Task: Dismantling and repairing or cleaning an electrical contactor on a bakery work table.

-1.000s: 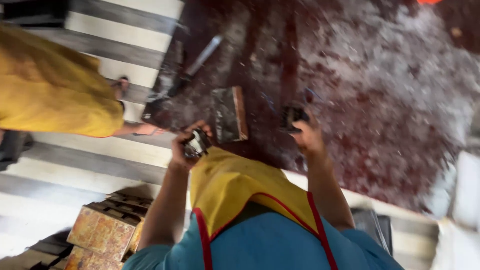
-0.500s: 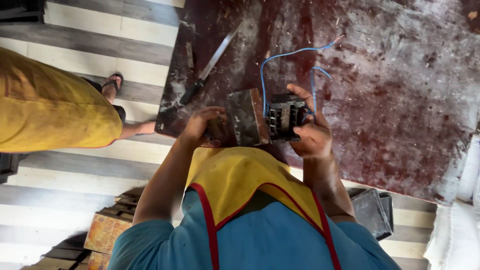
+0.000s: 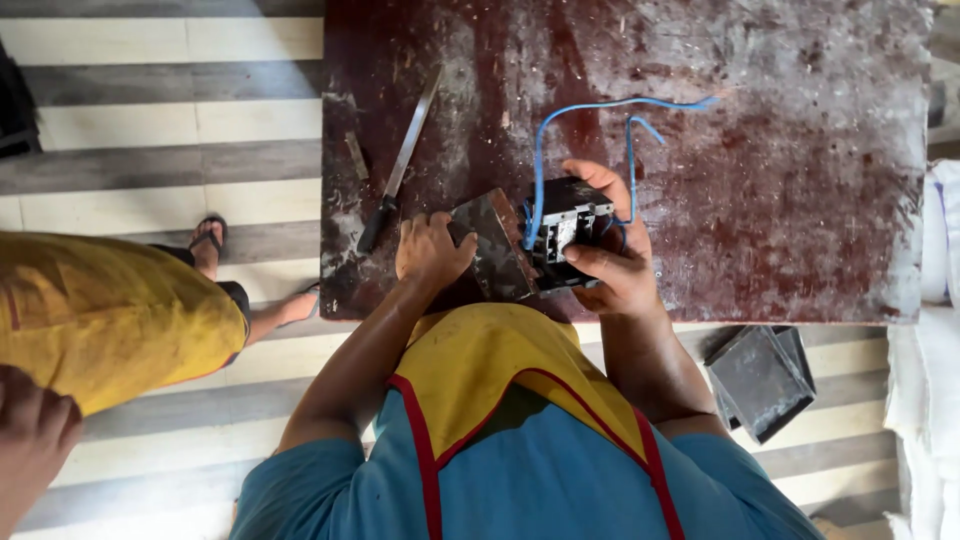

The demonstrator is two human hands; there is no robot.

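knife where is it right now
In the head view the knife lies flat on the dark red board, near its left edge, just up and left of the left hand, apart from it.

Overhead view: right hand point(image 3: 618, 262) grips black electrical part point(image 3: 567, 222) w/ blue wires point(image 3: 540, 160); left hand point(image 3: 430, 250) steadies dark metal block point(image 3: 492, 248) on worn red board point(image 3: 780, 180).

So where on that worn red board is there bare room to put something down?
The board's right side, beyond the blue wires, is bare; so is the strip above them. It is crowded near the left hand, metal block, right hand and knife.
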